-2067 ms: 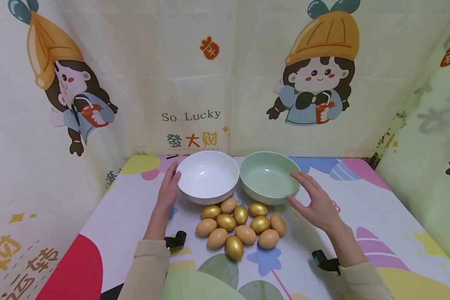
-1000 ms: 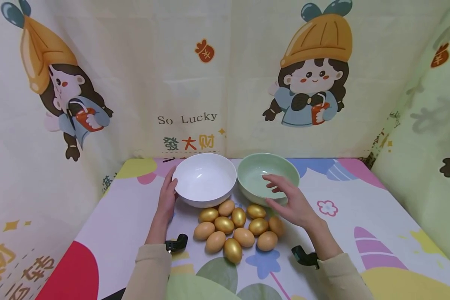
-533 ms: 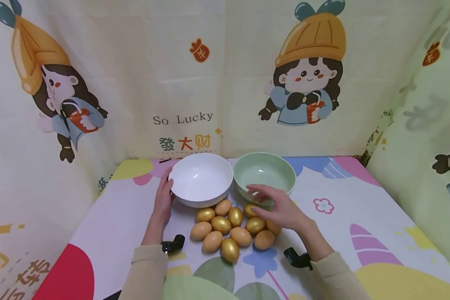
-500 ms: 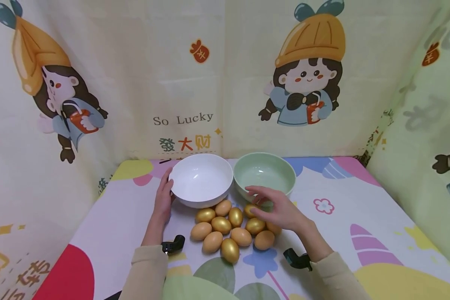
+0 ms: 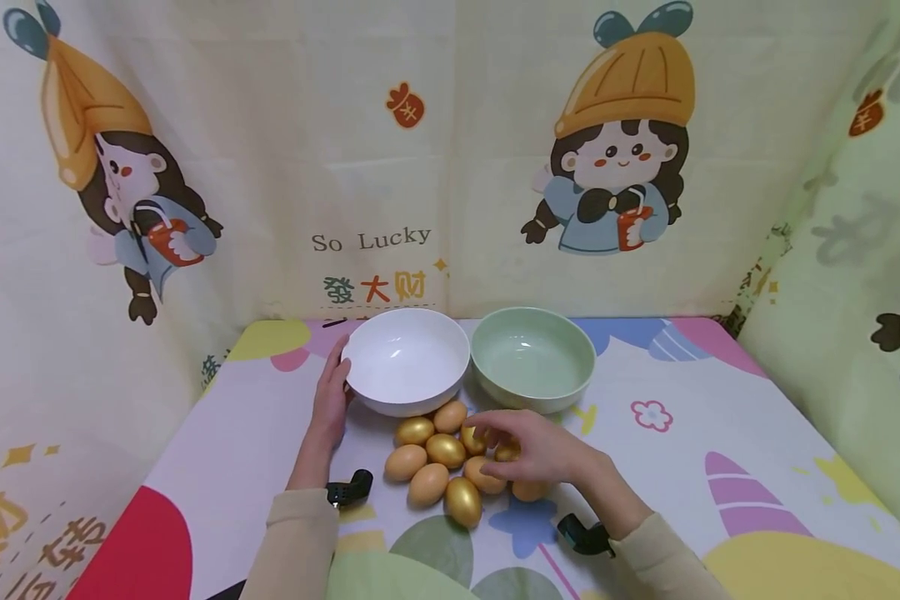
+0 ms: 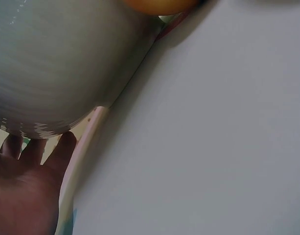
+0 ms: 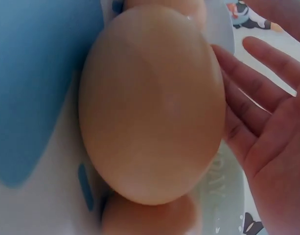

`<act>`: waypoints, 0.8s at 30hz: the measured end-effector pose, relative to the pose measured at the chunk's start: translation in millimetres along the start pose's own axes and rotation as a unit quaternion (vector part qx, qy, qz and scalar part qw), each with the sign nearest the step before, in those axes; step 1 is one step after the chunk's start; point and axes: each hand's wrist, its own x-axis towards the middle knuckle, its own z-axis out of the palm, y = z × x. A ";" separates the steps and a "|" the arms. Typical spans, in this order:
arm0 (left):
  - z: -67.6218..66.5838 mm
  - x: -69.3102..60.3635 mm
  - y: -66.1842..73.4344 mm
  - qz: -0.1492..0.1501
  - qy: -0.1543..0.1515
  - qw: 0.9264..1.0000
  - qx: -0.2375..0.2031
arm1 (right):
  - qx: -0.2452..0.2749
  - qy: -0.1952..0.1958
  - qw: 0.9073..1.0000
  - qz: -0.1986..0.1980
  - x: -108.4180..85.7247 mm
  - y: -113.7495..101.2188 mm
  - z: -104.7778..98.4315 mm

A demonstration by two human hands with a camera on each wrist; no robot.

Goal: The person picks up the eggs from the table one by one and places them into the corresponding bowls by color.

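My left hand (image 5: 332, 408) rests against the left side of a white bowl (image 5: 407, 362), fingers extended along its outer wall (image 6: 66, 63). To that bowl's right stands a light green bowl (image 5: 532, 358). Both look empty. In front of them lies a cluster of golden eggs (image 5: 446, 451) and brown eggs (image 5: 405, 462). Over the cluster's right part hovers my right hand (image 5: 542, 448), fingers loosely bent with nothing between them, partly hiding several eggs. A brown egg (image 7: 152, 107) fills the right wrist view, beside the spread fingers.
The table carries a colourful printed cloth (image 5: 667, 467). A printed curtain (image 5: 270, 167) hangs behind it and along both sides. Black wrist cameras (image 5: 352, 489) sit below each hand. A small dark stick-like mark shows at the table's back edge.
My right hand has moved left from the green bowl's right rim, then down and nearer over the eggs. The left hand stays at the white bowl. Bowls and visible eggs keep their places.
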 end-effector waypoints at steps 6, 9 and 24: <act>-0.3 0.3 -0.7 0.002 -0.003 1.000 -0.001 | -0.086 -0.053 0.995 0.022 1.7 -8.9 1.4; 0.0 0.3 -1.1 0.002 -0.004 1.000 0.002 | -0.113 -0.061 0.992 0.013 2.0 -9.9 2.8; -2.3 0.2 -2.6 0.010 -0.004 1.000 0.001 | -0.181 -0.086 0.980 -0.009 2.8 -11.9 9.6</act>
